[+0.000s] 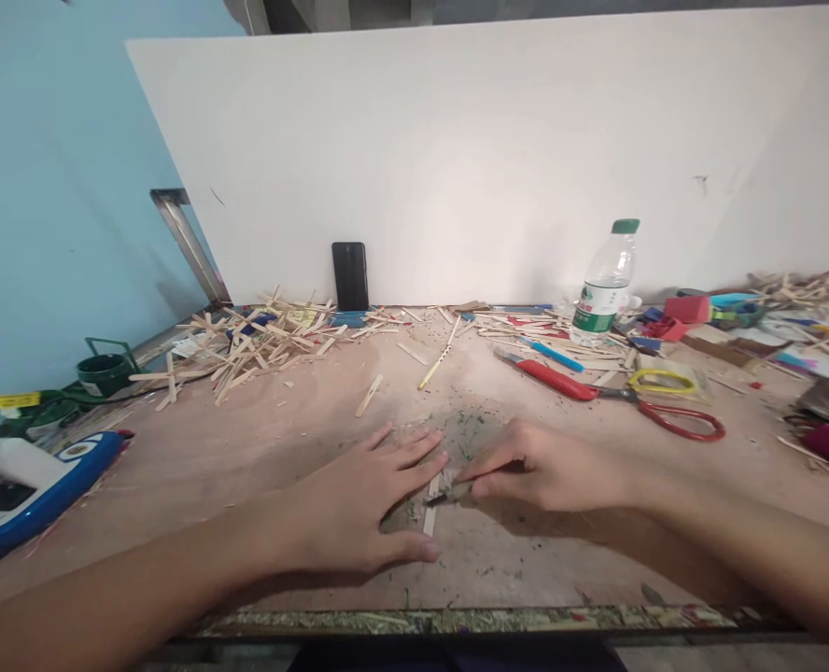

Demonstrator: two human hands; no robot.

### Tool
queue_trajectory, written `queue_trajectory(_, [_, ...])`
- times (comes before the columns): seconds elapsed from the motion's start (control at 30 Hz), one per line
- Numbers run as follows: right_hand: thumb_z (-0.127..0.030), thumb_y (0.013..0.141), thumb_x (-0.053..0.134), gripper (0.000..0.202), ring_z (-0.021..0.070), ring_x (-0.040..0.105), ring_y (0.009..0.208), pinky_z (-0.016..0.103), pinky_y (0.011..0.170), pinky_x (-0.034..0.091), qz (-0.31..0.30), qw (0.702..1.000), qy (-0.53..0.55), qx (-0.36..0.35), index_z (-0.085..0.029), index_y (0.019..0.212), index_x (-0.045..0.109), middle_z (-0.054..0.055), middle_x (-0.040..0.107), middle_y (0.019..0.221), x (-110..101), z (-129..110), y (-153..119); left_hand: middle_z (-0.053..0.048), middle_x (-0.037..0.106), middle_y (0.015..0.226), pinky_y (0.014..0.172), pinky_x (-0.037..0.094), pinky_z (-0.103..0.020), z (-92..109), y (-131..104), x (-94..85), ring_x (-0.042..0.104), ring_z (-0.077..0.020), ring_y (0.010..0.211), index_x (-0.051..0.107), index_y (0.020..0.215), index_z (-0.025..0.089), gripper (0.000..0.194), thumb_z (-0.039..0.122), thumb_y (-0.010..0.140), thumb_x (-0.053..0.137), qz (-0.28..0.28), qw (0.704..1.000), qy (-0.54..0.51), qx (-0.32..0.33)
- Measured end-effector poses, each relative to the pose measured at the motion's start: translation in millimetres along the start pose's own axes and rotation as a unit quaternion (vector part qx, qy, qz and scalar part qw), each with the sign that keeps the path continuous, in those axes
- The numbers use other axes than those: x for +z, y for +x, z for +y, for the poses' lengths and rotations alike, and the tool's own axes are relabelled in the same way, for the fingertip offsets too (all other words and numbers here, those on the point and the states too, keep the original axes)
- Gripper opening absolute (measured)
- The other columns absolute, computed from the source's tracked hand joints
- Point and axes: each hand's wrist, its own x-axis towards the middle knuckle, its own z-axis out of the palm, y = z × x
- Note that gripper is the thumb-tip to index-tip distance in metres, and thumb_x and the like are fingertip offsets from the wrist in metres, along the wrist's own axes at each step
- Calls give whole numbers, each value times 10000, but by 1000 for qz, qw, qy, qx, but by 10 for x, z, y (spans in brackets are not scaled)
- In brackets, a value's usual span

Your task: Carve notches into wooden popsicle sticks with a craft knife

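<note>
My left hand (365,499) lies flat on the wooden tabletop (302,579) with its fingers spread. Under and beside its fingertips is a narrow wooden craft stick (429,521), pointing away from me and partly covered. Pinched between the fingers of my right hand (533,467) is a small craft knife (460,490), most of its handle hidden by the fingers. Its dark tip rests at the stick, between my two hands. Small green and pale shavings are scattered around the hands.
Behind are a heap of craft sticks (246,350), a phone (351,276) leaning on the white board (456,168), and a plastic bottle (602,294). To the right lie a red-handled cutter (558,381), a blue pen-like tool (553,355) and scissors (681,418). A blue object (50,509) stands left.
</note>
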Motion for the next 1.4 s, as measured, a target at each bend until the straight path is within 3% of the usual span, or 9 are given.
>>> queue_trajectory(0.17, [-462, 1127, 665, 448, 142, 493, 666, 280, 633, 410, 25, 999, -30, 31, -128, 907, 867, 17, 677, 724, -133, -32, -59, -181, 412, 1820, 1475, 123, -568, -47, 10, -12, 405, -396, 1710, 357, 1819, 175, 1180, 931, 966, 664, 25, 1000, -7, 6])
queue_trajectory(0.27, [-388, 1107, 658, 366, 146, 538, 674, 281, 660, 431, 22, 998, -40, 37, -138, 971, 888, 33, 735, 772, -141, -56, -74, -176, 502, 1778, 1475, 143, -565, -20, 3, -90, 472, -379, 1675, 406, 1793, 147, 1088, 896, 1028, 605, 26, 999, -16, 13])
queue_trajectory(0.5, [-367, 1065, 701, 376, 100, 373, 573, 271, 546, 298, -19, 999, -10, 47, -118, 825, 847, -42, 506, 611, -226, -114, -128, -87, 727, 1586, 1429, 302, -550, 40, -38, -110, 672, -295, 1492, 730, 1500, 240, 393, 403, 1218, 510, 76, 994, 20, 75])
queue_trajectory(0.6, [-466, 1034, 772, 426, 93, 405, 571, 262, 542, 311, -85, 995, 28, 53, -117, 802, 852, -33, 555, 607, -282, -109, -155, -82, 747, 1558, 1427, 312, -538, 37, -31, -73, 688, -272, 1477, 748, 1461, 232, 384, 294, 1216, 459, 77, 991, 29, 106])
queue_trajectory(0.8, [-471, 987, 855, 349, 131, 654, 723, 227, 648, 453, -160, 982, 72, 75, -131, 1033, 915, 53, 823, 866, -278, -61, -156, -99, 562, 1747, 1433, 327, -487, -18, 35, -1, 479, -238, 1678, 571, 1671, 185, 607, 66, 1096, 417, 10, 986, 28, 161])
queue_trajectory(0.93, [-601, 880, 939, 496, 153, 685, 746, 232, 642, 456, -154, 981, 77, 86, -135, 1050, 915, 66, 851, 905, -264, -3, -154, -118, 726, 1582, 1337, 469, -459, -44, 74, 82, 661, -261, 1515, 684, 1524, 186, 469, 81, 1118, 474, 72, 975, 16, 208])
queue_trajectory(1.07, [-578, 956, 872, 456, 115, 571, 652, 238, 578, 383, -145, 983, 76, 84, -123, 967, 895, 34, 771, 774, -263, 4, -151, -111, 831, 1342, 1223, 555, -422, -19, 73, 95, 758, -264, 1343, 783, 1246, 183, 315, 112, 1159, 488, 147, 965, 8, 218])
queue_trajectory(1.23, [-518, 1041, 770, 455, 98, 427, 614, 246, 549, 319, -135, 986, 69, 69, -115, 839, 833, -32, 554, 651, -275, -52, -136, -119, 710, 1601, 1320, 484, -441, -28, 90, 90, 636, -265, 1539, 675, 1493, 167, 426, 59, 1109, 523, 105, 966, 19, 235])
queue_trajectory(1.4, [-501, 1047, 760, 443, 99, 429, 605, 255, 545, 315, -131, 987, 63, 71, -117, 838, 829, -28, 570, 655, -281, -64, -134, -122, 815, 1321, 1180, 543, -418, -16, 97, 93, 739, -281, 1318, 770, 1305, 157, 297, 82, 1133, 539, 136, 965, 3, 226])
